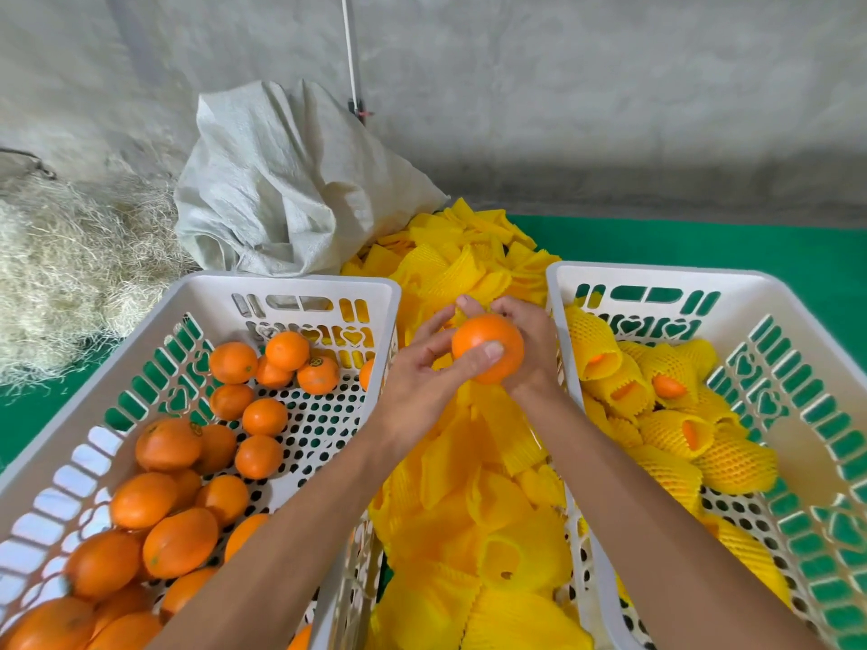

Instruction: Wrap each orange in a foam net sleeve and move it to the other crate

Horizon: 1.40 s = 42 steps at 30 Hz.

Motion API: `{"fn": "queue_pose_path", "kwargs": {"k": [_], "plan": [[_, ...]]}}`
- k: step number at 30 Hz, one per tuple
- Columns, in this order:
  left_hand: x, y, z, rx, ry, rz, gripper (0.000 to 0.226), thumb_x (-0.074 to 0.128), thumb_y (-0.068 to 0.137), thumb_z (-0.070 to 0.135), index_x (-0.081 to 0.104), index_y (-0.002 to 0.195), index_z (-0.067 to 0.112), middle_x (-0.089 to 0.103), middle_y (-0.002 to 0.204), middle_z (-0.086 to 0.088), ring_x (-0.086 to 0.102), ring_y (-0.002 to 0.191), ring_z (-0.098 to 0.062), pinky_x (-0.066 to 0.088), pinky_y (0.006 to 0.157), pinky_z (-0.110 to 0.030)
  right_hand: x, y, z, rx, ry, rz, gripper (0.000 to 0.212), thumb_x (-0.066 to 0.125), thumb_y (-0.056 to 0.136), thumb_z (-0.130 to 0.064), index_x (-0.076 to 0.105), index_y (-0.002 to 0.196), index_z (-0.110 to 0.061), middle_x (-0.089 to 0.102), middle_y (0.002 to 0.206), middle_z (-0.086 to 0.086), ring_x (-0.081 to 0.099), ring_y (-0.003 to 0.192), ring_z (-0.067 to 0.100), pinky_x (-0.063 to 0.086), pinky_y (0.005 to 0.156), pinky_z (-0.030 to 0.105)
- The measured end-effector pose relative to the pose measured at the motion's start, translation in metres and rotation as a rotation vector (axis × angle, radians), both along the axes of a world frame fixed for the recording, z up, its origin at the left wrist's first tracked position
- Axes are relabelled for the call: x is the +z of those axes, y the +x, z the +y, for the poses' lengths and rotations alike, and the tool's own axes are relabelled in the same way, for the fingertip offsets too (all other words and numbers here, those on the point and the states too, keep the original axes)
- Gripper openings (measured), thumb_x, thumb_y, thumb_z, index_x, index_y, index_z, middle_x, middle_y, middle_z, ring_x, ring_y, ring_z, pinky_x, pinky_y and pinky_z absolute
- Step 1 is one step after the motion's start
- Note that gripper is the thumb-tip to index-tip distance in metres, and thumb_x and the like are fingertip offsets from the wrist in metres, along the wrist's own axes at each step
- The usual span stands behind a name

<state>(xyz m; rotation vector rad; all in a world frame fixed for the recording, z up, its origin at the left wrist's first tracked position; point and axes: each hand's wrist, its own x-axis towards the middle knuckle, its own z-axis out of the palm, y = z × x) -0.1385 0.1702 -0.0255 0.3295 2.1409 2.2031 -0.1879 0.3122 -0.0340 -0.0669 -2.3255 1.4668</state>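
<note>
Both hands, left hand [424,368] and right hand [528,342], around one bare orange [483,342].

Two crates, two hands, one orange held, and many foam sleeves.

We count two white crates: the left crate [300,286] with roughly twenty bare oranges [169,444], the right crate [657,279] with about eight wrapped oranges [666,372]. Our two hands, left hand [422,368] and right hand [530,344], share one orange [483,344]. One sack [291,180] is behind. The loose sleeves [469,509] are too many to count.
</note>
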Motion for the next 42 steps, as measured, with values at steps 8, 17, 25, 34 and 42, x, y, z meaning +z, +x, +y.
{"fn": "queue_pose_path", "kwargs": {"k": [8,17,25,34,42], "plan": [[0.004,-0.005,-0.009,0.076,0.119,-0.210,0.059,0.073,0.075,0.072,0.077,0.119,0.034,0.075,0.119,0.014,0.068,0.115,-0.005,0.060,0.096,-0.045,0.001,-0.002,0.003,0.433,-0.136,-0.063,0.027,0.058,0.096,0.010,0.069,0.108,-0.011,0.069,0.098,-0.003,0.063,0.083,-0.010,0.051,0.079,0.015],[0.003,-0.012,-0.006,0.313,0.095,-0.169,0.037,0.085,0.084,0.044,0.076,0.111,0.020,0.077,0.106,0.000,0.073,0.097,-0.017,0.064,0.084,-0.046,0.022,0.000,0.012,0.313,-0.204,0.014,0.013,0.064,0.101,-0.021,0.072,0.108,-0.028,0.075,0.106,-0.012,0.069,0.104,0.007,0.057,0.091,0.031],[-0.012,-0.013,-0.004,0.360,-0.220,-0.055,0.053,0.084,0.086,0.038,0.047,0.119,0.018,0.067,0.108,-0.014,0.069,0.088,-0.028,0.056,0.067,-0.038,0.027,0.023,-0.009,0.235,0.645,0.507,0.017,0.061,0.103,-0.019,0.073,0.113,-0.009,0.062,0.103,0.008,0.064,0.085,0.023,0.054,0.068,0.041],[-0.008,-0.020,-0.012,0.375,0.278,-0.010,0.064,0.076,0.096,0.023,0.043,0.151,0.027,0.072,0.110,0.002,0.075,0.102,-0.019,0.064,0.080,-0.037,0.025,0.027,-0.007,0.180,0.429,0.454,0.042,0.063,0.100,-0.042,0.061,0.133,-0.016,0.059,0.112,-0.004,0.053,0.091,-0.001,0.055,0.069,0.027],[-0.007,-0.020,-0.008,0.221,0.345,-0.138,0.065,0.079,0.092,0.014,0.040,0.143,0.016,0.064,0.131,-0.015,0.072,0.116,-0.027,0.060,0.097,-0.048,0.017,0.019,-0.008,0.184,0.501,0.458,0.031,0.058,0.104,-0.019,0.065,0.131,-0.004,0.066,0.118,0.009,0.067,0.099,0.022,0.058,0.076,0.038]]}}
